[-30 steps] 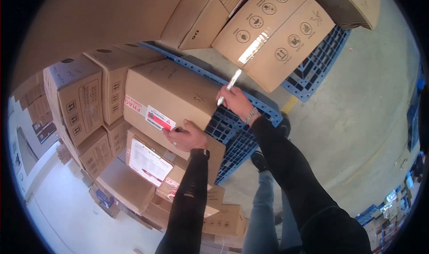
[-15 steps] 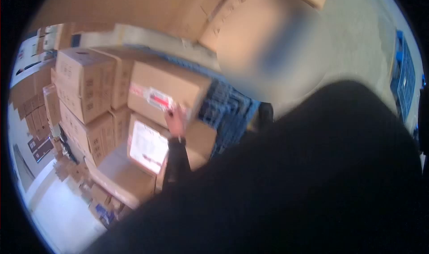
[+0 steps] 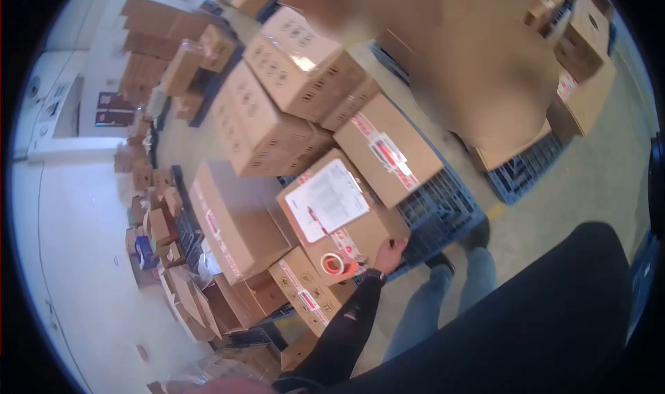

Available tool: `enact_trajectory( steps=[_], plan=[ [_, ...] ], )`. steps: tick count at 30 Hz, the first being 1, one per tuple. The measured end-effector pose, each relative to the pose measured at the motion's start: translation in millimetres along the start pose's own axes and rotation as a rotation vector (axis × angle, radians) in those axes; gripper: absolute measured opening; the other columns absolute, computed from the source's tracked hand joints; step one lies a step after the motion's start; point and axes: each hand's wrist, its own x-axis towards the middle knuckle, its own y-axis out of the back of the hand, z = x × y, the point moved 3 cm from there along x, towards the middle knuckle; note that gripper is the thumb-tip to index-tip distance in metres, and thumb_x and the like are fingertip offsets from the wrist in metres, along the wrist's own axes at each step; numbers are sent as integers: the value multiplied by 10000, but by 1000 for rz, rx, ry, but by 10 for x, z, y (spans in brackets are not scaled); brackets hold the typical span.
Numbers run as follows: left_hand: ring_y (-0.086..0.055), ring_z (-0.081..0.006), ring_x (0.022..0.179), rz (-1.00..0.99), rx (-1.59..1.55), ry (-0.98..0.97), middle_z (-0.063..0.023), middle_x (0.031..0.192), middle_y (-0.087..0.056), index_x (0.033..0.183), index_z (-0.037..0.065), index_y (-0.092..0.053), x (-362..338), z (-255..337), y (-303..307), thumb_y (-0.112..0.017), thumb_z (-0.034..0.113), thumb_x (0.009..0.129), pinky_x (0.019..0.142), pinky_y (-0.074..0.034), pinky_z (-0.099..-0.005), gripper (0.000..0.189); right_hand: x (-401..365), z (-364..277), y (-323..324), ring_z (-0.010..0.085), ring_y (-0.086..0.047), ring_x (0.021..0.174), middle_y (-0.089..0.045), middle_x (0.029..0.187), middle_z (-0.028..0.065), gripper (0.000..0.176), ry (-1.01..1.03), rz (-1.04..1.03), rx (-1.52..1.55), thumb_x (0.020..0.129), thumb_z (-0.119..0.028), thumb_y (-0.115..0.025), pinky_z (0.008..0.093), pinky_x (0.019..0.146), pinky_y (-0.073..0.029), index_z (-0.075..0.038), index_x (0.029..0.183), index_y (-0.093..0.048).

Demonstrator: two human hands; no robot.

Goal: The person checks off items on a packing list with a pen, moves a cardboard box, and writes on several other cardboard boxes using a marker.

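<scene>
My left hand is closed, with its fingers curled, at the near right edge of a cardboard box. A small dark spot shows between thumb and fingers; what it is cannot be made out. On that box lie a clipboard with white paper, a red pen across the paper, and a roll of red tape close to my hand. Behind stands a taped box with a red and white label. A dark sleeve fills the lower right; no right hand shows.
The boxes stand on a blue pallet. Taller stacked cartons rise behind, and a large box is at the left. My legs are beside the pallet. Another blue pallet with boxes is at the right. The upper right is blurred.
The view has swung round, bringing the tape roll and my legs into sight. My left hand, earlier by the labelled box, is now at the edge of the box with the clipboard.
</scene>
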Motion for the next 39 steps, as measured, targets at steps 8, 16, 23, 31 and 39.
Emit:
enact_trajectory(
  steps=[8,16,23,31,39],
  plan=[
    [-620,-202,893,270,375,-335,-92,963,-659,945,37,-608,291,1070,1658,-596,297,949,796,-500,-356,261,-342,849,288,150,-625,731,-643,755,145,526,-301,557,-105,971,-471,-538,324,639,-487,11,780,-625],
    [-494,-193,794,846,162,-523,-69,849,-521,799,-3,-537,1193,3227,2534,-701,214,890,778,-439,-340,287,-1595,1965,1548,69,-582,771,-625,822,-8,270,-405,1180,236,1000,-288,-566,238,694,-476,-36,1050,-650],
    [-545,-360,951,1232,609,-307,-263,983,-566,827,-62,-578,2415,3737,3009,-729,343,844,893,-412,-445,432,-1528,3164,2836,91,-623,847,-655,914,21,252,-298,1292,617,1026,-245,-518,247,752,-505,-57,1144,-637],
    [-455,-331,1303,1443,681,444,-115,1469,-436,1213,62,-602,2771,4096,2721,-533,701,833,1071,-277,-582,747,-1118,4121,4102,92,-621,794,-657,907,24,203,-173,1450,793,997,-190,-510,245,709,-495,-50,1090,-623],
    [-466,-295,1290,1402,734,490,-82,1442,-441,1210,65,-538,2775,3993,2883,-519,656,863,1048,-304,-549,686,-334,4679,4964,70,-620,796,-659,909,-1,199,-173,1459,793,996,-228,-521,226,679,-485,-80,1051,-642]
  ],
)
